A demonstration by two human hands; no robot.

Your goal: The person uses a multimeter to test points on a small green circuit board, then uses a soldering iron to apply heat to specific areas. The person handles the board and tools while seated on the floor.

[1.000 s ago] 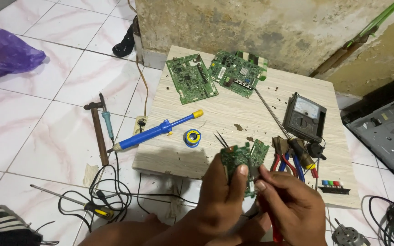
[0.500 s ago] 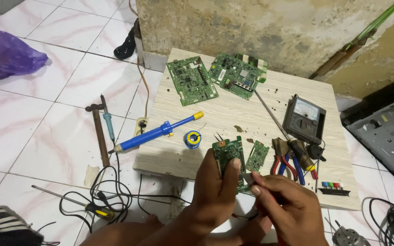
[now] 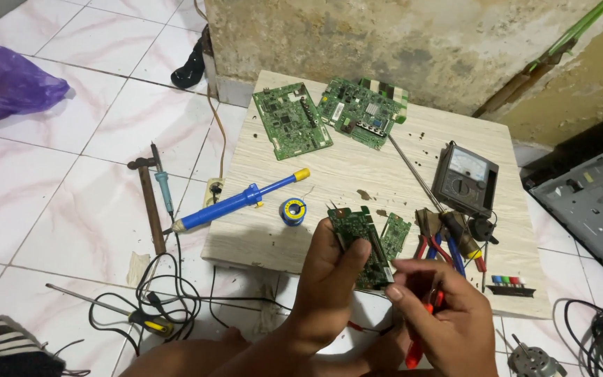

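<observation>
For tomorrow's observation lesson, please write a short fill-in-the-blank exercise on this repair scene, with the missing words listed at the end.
1. The left hand holds a small ____ circuit board.
2. The right hand has a tool with ____ handles in its grip.
3. The analogue meter lies on the wooden ____.
4. Beside the solder spool lies a blue desoldering pump with a ____ tip.

Missing words: green; red; board; yellow
</observation>
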